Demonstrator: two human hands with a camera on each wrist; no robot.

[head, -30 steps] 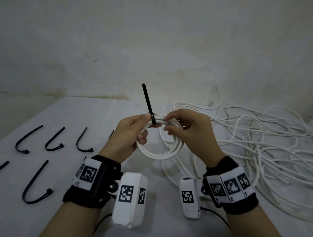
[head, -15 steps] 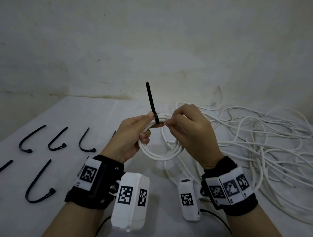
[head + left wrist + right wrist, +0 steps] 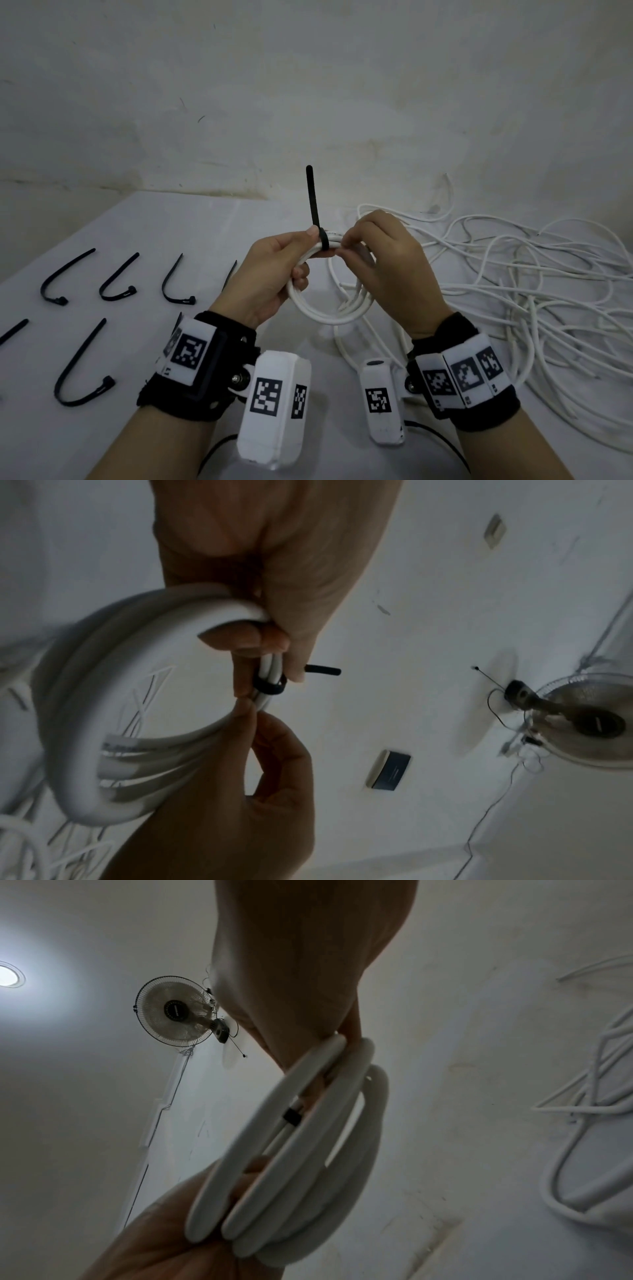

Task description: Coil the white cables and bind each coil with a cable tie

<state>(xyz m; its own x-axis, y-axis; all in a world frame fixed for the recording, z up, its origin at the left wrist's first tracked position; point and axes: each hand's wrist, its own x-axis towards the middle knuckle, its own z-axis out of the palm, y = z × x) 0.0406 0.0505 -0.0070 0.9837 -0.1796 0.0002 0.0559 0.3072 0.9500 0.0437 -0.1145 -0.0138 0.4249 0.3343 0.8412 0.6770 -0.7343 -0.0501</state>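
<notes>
A small coil of white cable is held up above the table between both hands. My left hand grips the coil's left side, thumb on top beside the tie. A black cable tie is looped around the top of the coil, its free tail standing straight up. My right hand pinches the coil strands just right of the tie with thumb and forefinger.
Several loose black cable ties lie bent on the white table at the left. A big tangle of loose white cable covers the table's right side. A plain wall stands close behind.
Both hands and the coil have risen slightly and shifted a little right. The tie's tail now stands more upright. My right fingers have closed in nearer the tie.
</notes>
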